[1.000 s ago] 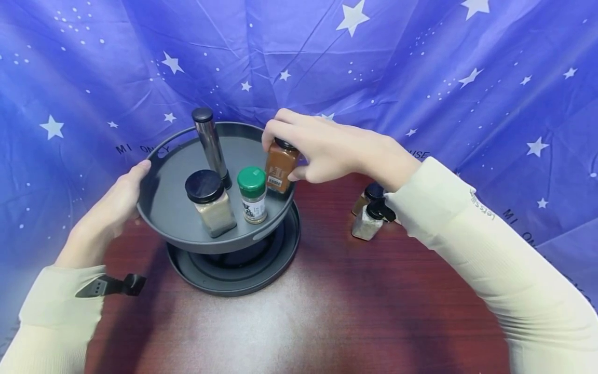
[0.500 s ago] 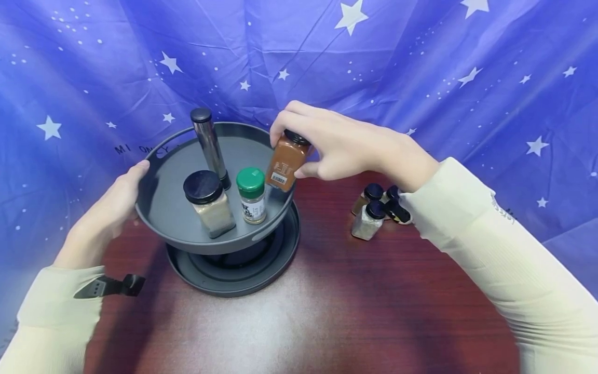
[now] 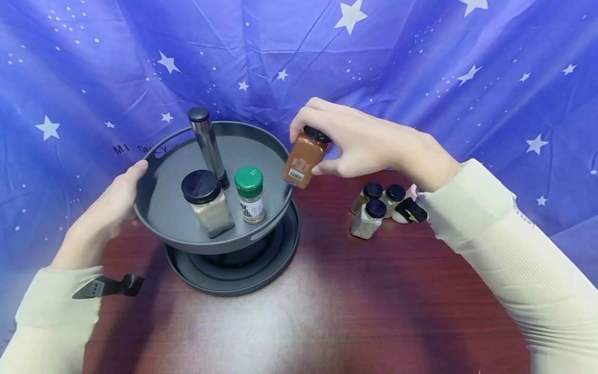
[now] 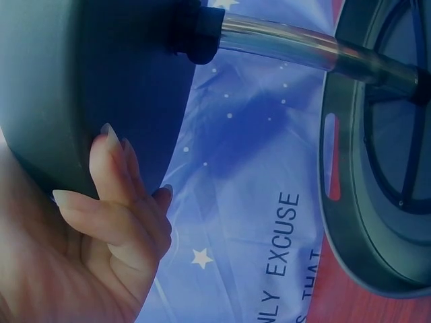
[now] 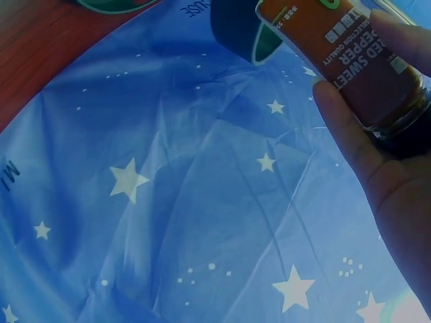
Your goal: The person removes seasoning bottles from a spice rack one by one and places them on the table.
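My right hand [image 3: 359, 143] pinches a square spice jar [image 3: 304, 158] of red-brown powder with a black lid. It is tilted in the air, just off the right rim of the upper tray. "Red sweet pepper" reads on its label in the right wrist view. My left hand [image 3: 109, 202] grips the left rim of the dark grey two-tier turntable's upper tray [image 3: 173, 223], thumb at the rim and fingers underneath [image 4: 111, 168]. On that tray stand a tall dark grinder [image 3: 208, 148], a black-lidded jar [image 3: 212, 210] of pale powder and a green-capped shaker [image 3: 250, 197].
Below lies the turntable's lower tray [image 3: 224, 288], joined by a shiny post [image 4: 283, 44]. Right of it on the red-brown table [image 3: 374, 301] cluster several black-lidded jars, a pale one [image 3: 368, 222] in front. A blue star-patterned cloth [image 3: 299, 41] hangs behind.
My right hand has carried the red-brown spice jar rightward and slightly up, from over the tray to just outside its rim. More of the jars on the table show. My left hand stays at the rim.
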Tool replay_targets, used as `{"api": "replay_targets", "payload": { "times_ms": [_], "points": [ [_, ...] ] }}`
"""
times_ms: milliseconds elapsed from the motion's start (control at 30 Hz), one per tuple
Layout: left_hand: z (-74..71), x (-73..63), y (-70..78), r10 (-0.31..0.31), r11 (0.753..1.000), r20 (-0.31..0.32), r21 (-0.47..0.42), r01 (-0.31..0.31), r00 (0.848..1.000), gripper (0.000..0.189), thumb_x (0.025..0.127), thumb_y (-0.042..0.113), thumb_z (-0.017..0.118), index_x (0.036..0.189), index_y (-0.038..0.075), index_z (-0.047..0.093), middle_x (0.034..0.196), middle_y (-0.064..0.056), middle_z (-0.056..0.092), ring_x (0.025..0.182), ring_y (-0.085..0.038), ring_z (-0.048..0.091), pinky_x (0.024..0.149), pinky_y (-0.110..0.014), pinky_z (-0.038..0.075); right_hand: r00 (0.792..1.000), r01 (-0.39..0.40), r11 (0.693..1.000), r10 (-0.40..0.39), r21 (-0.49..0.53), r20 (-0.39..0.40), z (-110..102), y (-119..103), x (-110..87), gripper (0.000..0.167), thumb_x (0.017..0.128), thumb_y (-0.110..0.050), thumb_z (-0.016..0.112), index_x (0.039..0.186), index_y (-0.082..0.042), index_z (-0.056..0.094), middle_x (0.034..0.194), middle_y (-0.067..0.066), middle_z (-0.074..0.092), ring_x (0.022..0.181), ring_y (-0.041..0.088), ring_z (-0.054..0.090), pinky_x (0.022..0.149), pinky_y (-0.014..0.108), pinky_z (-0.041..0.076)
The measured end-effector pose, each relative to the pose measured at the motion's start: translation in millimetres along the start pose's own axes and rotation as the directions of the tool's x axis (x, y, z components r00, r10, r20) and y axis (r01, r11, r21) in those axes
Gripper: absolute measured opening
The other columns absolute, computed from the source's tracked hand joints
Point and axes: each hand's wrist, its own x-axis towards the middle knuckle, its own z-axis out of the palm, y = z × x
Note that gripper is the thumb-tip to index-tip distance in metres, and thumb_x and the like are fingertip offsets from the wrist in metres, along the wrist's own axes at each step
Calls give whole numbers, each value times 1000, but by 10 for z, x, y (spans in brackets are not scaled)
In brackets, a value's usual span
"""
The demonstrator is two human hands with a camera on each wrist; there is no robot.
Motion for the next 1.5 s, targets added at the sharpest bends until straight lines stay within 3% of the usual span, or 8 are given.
{"api": "replay_targets", "payload": {
  "times_ms": [367, 633, 867, 1067, 1500],
  "points": [
    [0, 2, 0, 1, 1000, -2, 14, -1, 1000, 59, 102, 59, 10, 83, 25, 54, 59, 8, 61, 48, -11, 56, 45, -36, 39, 999, -37, 999, 37, -38, 6, 32, 138, -123, 48, 78, -5, 76, 119, -14, 53, 116, 3, 52, 98, 15, 51, 83, 32, 47],
    [5, -17, -13, 3, 1000, 5, 1, -3, 1000, 58, 102, 60, 10, 88, 23, 52, 61, 9, 61, 49, -11, 56, 44, -34, 38, 997, -70, 995, 71, -69, 10, 42, 252, -224, 47, 77, -4, 76, 117, -14, 54, 113, 4, 53, 94, 16, 52, 79, 32, 48],
    [6, -23, -17, 16, 1000, 6, -1, -16, 1000, 58, 103, 59, 9, 86, 24, 54, 61, 9, 62, 48, -11, 55, 44, -34, 37, 995, -100, 991, 102, -90, 15, 43, 330, -337, 46, 78, -5, 77, 118, -13, 55, 112, 5, 54, 97, 17, 51, 86, 37, 45],
    [10, -23, -17, 21, 1000, 5, -2, -21, 1000, 59, 103, 58, 9, 83, 26, 55, 60, 8, 61, 46, -11, 52, 45, -35, 37, 986, -163, 982, 166, -97, 23, 6, 380, -439, 47, 79, -6, 78, 119, -12, 55, 115, 4, 53, 96, 17, 53, 83, 36, 49],
    [6, -15, -24, 21, 1000, 14, -8, -21, 1000, 59, 103, 58, 9, 85, 24, 53, 60, 8, 61, 47, -12, 52, 44, -34, 37, 968, -241, 967, 246, -82, 46, -57, 516, -626, 48, 77, -7, 82, 118, -13, 57, 115, 6, 57, 100, 20, 57, 90, 41, 47]
  ]
}}
